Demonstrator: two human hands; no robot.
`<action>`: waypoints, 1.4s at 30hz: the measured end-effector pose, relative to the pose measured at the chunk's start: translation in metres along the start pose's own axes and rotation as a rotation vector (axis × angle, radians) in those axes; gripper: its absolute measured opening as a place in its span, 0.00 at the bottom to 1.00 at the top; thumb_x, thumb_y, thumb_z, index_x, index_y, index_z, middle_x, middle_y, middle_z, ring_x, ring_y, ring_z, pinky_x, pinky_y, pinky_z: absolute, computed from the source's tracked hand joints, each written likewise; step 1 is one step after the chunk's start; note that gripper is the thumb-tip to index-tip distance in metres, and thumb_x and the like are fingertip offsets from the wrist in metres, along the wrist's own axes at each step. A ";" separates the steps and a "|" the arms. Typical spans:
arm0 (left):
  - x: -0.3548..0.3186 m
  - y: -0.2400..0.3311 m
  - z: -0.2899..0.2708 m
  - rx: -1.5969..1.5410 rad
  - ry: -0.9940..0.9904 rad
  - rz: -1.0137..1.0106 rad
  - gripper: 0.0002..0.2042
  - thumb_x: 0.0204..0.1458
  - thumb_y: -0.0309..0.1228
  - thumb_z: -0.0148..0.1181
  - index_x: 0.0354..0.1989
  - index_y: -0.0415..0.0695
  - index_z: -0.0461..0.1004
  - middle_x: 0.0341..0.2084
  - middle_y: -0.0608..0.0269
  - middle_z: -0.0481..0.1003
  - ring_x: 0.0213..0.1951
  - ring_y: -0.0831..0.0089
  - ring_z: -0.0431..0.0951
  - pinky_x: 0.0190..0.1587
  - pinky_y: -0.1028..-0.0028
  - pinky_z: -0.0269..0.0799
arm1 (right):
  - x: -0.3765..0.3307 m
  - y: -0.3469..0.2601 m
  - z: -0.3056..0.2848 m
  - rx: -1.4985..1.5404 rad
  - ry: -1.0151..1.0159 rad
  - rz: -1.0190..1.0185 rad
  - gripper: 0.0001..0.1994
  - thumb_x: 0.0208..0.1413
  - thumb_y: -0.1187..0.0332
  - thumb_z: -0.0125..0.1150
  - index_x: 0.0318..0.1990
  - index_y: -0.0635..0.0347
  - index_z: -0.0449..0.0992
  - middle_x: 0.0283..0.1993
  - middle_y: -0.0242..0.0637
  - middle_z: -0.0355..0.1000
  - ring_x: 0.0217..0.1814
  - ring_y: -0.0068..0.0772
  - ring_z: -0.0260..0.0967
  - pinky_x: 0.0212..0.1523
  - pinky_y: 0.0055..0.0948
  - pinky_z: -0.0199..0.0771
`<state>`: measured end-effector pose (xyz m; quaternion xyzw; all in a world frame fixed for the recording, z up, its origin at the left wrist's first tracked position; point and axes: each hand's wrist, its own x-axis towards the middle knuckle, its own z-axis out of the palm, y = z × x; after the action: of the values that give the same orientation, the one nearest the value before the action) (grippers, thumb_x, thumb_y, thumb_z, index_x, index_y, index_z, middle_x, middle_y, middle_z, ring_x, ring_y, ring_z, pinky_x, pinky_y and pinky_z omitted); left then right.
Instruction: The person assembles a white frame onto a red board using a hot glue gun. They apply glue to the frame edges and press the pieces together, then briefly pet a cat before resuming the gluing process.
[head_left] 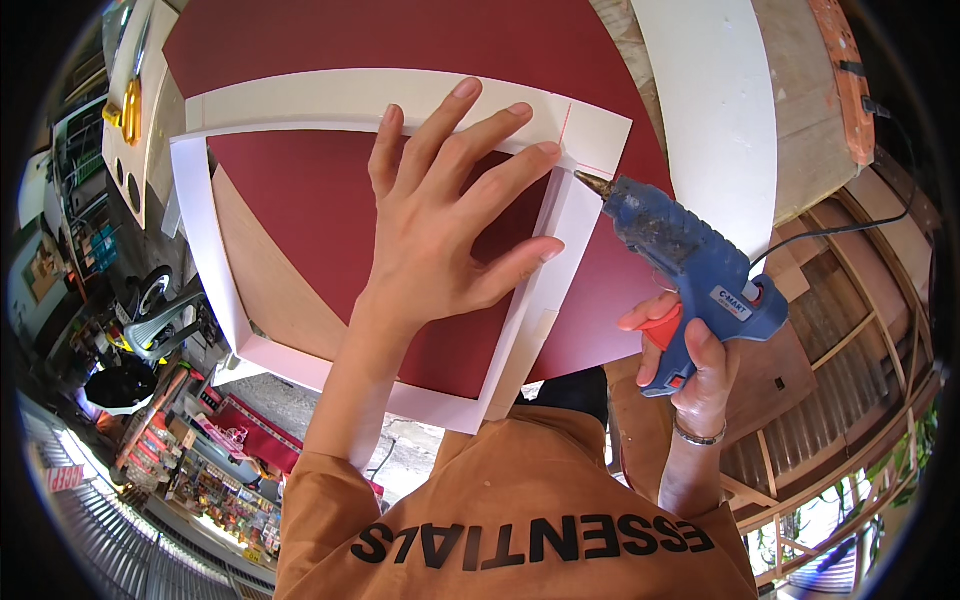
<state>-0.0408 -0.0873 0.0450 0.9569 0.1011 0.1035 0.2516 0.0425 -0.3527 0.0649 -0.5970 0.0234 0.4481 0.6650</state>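
L hand (440,225) flat, fingers wide, pressing on white frame (205,235) nr its corner. R hand (690,365) grips blue glue gun (690,265), nozzle at that corner. Red board (330,210) under frame.

A person seen from above, both forearms bare; the left hand (450,215) wears nothing at wrist or fingers; the right hand (690,365) has a thin silver bracelet (698,436) around the wrist; near the lower edge, an orange-brown top (520,500) with short sleeves and bold black lettering across the chest.
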 end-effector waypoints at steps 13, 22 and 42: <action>-0.001 -0.002 0.001 -0.004 -0.007 -0.010 0.27 0.49 0.57 0.66 0.55 0.59 0.79 0.61 0.67 0.73 0.70 0.59 0.61 0.74 0.52 0.31 | 0.006 0.003 -0.007 0.111 -0.042 0.030 0.21 0.61 0.58 0.56 0.43 0.75 0.74 0.36 0.56 0.80 0.16 0.31 0.73 0.28 0.28 0.78; -0.001 -0.003 0.002 0.036 0.007 0.027 0.29 0.47 0.58 0.68 0.54 0.56 0.79 0.60 0.64 0.75 0.70 0.56 0.62 0.74 0.53 0.33 | 0.007 0.003 -0.010 0.129 -0.041 0.007 0.21 0.63 0.59 0.55 0.43 0.78 0.72 0.34 0.57 0.79 0.16 0.31 0.73 0.23 0.27 0.77; 0.000 -0.003 0.003 0.032 0.012 0.023 0.29 0.46 0.59 0.68 0.53 0.56 0.80 0.58 0.65 0.76 0.70 0.57 0.63 0.74 0.53 0.32 | 0.009 0.001 -0.018 0.179 -0.076 0.040 0.22 0.65 0.61 0.56 0.50 0.80 0.68 0.35 0.60 0.77 0.18 0.32 0.75 0.19 0.26 0.77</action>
<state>-0.0409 -0.0860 0.0413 0.9613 0.0931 0.1107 0.2344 0.0565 -0.3620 0.0536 -0.5173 0.0502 0.4798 0.7069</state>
